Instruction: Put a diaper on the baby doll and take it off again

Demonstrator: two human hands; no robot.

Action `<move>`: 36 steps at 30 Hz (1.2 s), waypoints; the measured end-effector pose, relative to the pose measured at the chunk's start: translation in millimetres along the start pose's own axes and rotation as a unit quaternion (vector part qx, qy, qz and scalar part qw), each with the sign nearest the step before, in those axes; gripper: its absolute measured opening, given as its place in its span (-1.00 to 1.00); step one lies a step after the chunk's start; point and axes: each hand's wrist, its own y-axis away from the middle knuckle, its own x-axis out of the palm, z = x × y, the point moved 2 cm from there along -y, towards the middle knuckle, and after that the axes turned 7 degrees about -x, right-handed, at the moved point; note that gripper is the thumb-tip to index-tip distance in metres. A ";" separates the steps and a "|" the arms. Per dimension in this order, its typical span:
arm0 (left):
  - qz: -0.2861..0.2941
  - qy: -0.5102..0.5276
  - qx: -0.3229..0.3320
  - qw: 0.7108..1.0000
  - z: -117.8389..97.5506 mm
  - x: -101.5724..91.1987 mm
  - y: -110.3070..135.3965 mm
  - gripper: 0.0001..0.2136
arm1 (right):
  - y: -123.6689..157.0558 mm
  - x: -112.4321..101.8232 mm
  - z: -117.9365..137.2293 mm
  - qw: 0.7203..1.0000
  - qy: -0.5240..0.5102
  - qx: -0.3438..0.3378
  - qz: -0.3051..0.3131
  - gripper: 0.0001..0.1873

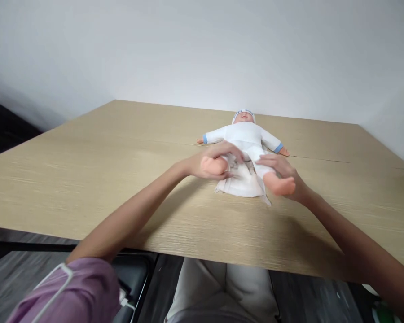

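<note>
A baby doll (245,134) in a white suit with blue cuffs and a white cap lies on its back on the wooden table (87,179), head away from me. A white cloth (242,184) is spread under its legs. My left hand (212,159) is wrapped round the doll's bare leg and foot on the left side. My right hand (283,172) grips the other leg near the bare foot (279,185).
The light wood table runs wide to left and right, with a seam across it behind the doll. A plain white wall stands behind. My lap and a dark chair seat (134,273) show under the near table edge.
</note>
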 end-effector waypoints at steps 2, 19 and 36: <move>0.025 -0.036 -0.006 0.999 12.1 1.5 21.8 -0.72 | 16.5 -1.1 -7.3 0.997 0.023 -0.050 0.047 -0.55; 0.107 -0.058 -0.048 0.991 42.8 31.1 69.5 -0.37 | 37.3 1.2 -21.5 0.992 -0.074 0.002 0.098 -0.54; -0.017 -0.213 -0.195 0.957 16.9 60.9 41.7 -0.81 | 18.2 37.1 17.7 0.984 0.156 0.065 0.059 -0.65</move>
